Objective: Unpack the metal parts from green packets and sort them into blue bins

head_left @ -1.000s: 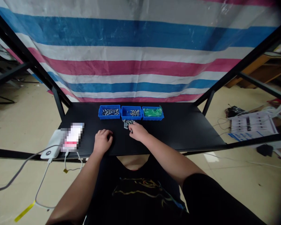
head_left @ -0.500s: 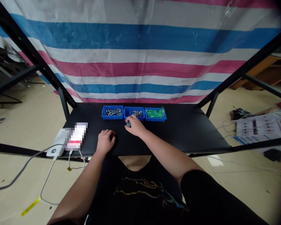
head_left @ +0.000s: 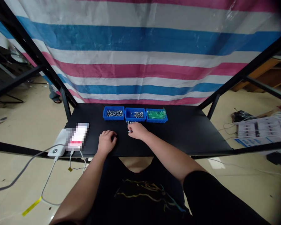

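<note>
My right hand [head_left: 138, 130] is closed just in front of the middle blue bin. A small grey cylindrical piece [head_left: 129, 131] pokes out between its thumb and fingers. Several small metal parts [head_left: 130, 122] lie on the table between this hand and the bin, partly hidden by the fingers. My left hand [head_left: 107, 141] rests palm down on the black table, fingers loosely bent and thumb apart, with nothing visible in it. The left bin [head_left: 114, 118] contains grey cylindrical pieces, the middle bin [head_left: 135, 119] small shiny metal parts, and the right bin [head_left: 157, 120] green plastic packets.
A phone [head_left: 79, 136] with a blurred screen and a white power bank [head_left: 57, 143] with cables lie at the table's left edge. Black frame posts stand at both sides. A striped sheet [head_left: 140, 70] hangs behind the table [head_left: 182, 134].
My right hand has moved back from the middle bin toward me, and a small grey piece now shows in its grip. Small parts now show on the table behind it. My left hand stays put.
</note>
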Tool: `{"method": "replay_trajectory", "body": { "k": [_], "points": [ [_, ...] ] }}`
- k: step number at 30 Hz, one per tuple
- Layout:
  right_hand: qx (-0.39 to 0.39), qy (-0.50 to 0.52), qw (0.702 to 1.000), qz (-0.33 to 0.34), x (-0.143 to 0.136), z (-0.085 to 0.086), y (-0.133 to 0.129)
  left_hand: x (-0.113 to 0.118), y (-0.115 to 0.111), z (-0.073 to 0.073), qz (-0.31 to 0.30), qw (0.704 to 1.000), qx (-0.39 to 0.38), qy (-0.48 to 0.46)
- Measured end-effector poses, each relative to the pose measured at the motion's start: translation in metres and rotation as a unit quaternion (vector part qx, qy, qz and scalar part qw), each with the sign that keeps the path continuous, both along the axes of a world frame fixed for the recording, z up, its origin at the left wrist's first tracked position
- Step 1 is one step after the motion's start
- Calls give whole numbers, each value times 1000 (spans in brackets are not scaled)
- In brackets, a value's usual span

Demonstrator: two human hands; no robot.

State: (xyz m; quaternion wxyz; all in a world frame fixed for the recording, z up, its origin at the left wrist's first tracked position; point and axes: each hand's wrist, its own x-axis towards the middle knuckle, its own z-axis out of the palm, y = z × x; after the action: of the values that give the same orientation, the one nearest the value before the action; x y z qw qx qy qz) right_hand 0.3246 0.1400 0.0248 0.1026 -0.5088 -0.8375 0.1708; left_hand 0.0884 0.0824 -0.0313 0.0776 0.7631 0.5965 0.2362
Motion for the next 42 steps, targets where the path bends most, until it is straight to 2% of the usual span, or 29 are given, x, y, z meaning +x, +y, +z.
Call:
{"method": "replay_trajectory", "body": {
  "k": [3,6,8,14,19,23,26,29,31,33,35,37,38,40,42],
  "points": [
    [-17,69,997,23,-10,13,23,0,-1,1,0,1000,-3,-4],
    [12,182,983,-11,-17,23,42,0,-2,1,0,1000,-3,-4],
    [27,209,977,-30,-14,25,46,-1,-2,2,0,1000,-3,-7],
    [17,86,996,-34,11,9,24,0,-1,1,-2,1000,4,0],
    [47,-13,998,-41,-2,-6,13,1,-1,1,0,1000,3,11],
    [44,-55,997,-44,-12,-7,9,-1,-1,0,-6,1000,6,4],
    [35,-45,998,-29,-6,-3,1,-2,-1,3,-3,1000,5,-2],
    [24,27,999,-14,7,-1,-14,0,-6,9,-26,999,-3,-45],
    [-12,138,990,-20,12,-6,-28,7,-13,15,-63,991,-13,-120],
    [-88,269,958,-44,12,-15,-43,18,-23,20,-107,974,-34,-199],
    [-179,369,909,-76,8,-28,-57,32,-32,22,-142,958,-57,-241],
    [-241,422,868,-105,4,-39,-67,46,-36,22,-169,953,-68,-244],
    [-253,433,857,-116,3,-44,-70,51,-36,20,-174,952,-67,-241],
    [-227,426,866,-133,5,-48,-72,57,-29,18,-173,956,-61,-227],
    [-138,382,901,-153,14,-47,-67,56,-11,18,-148,967,-51,-201]
  ]
}}
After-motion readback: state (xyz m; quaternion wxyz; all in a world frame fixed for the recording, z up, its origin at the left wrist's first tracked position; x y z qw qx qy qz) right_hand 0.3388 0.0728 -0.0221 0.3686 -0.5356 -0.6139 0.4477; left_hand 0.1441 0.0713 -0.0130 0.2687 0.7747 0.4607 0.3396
